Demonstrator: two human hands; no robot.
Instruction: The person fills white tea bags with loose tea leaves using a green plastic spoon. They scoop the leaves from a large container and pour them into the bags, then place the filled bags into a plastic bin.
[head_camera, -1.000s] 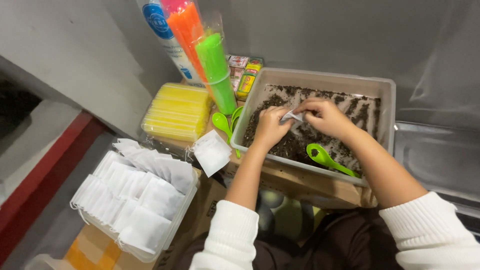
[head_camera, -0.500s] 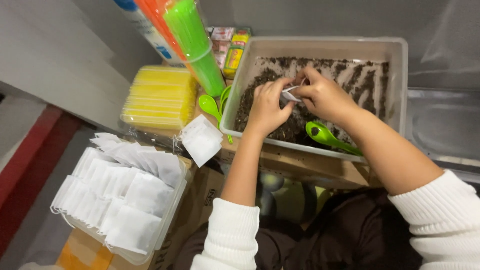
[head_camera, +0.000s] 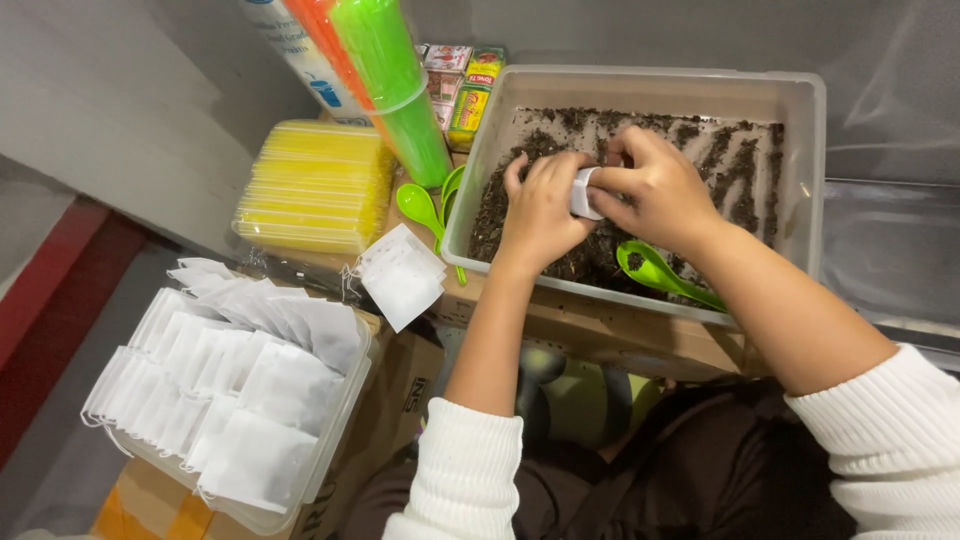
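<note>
Fingers (head_camera: 600, 185) of both hands, left hand (head_camera: 540, 215) and right hand (head_camera: 655, 190), pinch a small white sachet (head_camera: 581, 193) above dark loose tea (head_camera: 735, 185) inside the grey plastic tub (head_camera: 800, 140), green scoop (head_camera: 655, 272) lying just beside them.

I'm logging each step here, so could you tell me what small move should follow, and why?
Probably lift the small white bag clear of the bin: both the left hand and right hand pinch it over the dark loose material, and the green scoop lies idle.

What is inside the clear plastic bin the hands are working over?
The clear rectangular plastic bin holds dark loose crumbly material and a green plastic scoop. Left hand and right hand grip a small white pouch, hiding what lies beneath.
</note>
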